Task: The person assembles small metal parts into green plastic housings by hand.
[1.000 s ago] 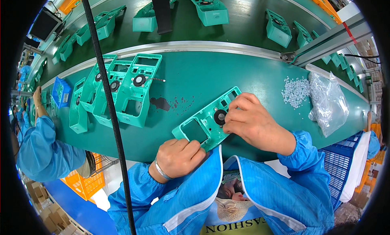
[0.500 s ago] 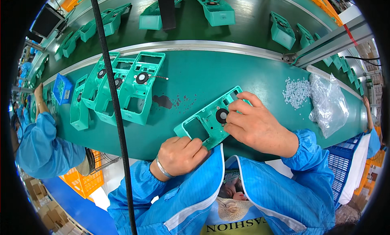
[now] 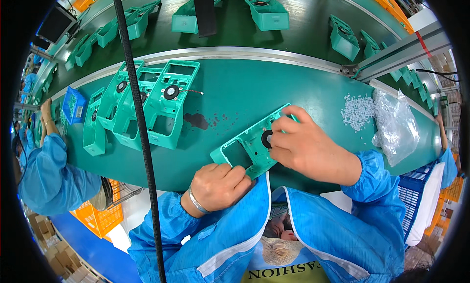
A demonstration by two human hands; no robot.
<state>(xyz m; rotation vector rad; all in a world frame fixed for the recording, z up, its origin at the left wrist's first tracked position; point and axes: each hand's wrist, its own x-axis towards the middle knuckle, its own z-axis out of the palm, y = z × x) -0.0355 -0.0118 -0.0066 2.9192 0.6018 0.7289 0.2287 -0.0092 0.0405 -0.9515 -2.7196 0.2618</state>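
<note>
Where the right hand covers it, the teal housing (tilted) is hidden.

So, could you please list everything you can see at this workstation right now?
Housing in hand: one, teal, near table edge, with a black round part.
Stacked housings: several, teal, overlapping, left on the table.
Housings on conveyor: many, teal, on the dark belt behind.
Small parts pile: one heap, whitish, right of centre.
Plastic bag: one, clear, beside the pile.
Small bin: one, blue, far left.
Table: one, green.
Co-worker's sleeve: blue, left.
Left hand: grips the housing's near end.
Right hand: fingers at the black part.
</note>
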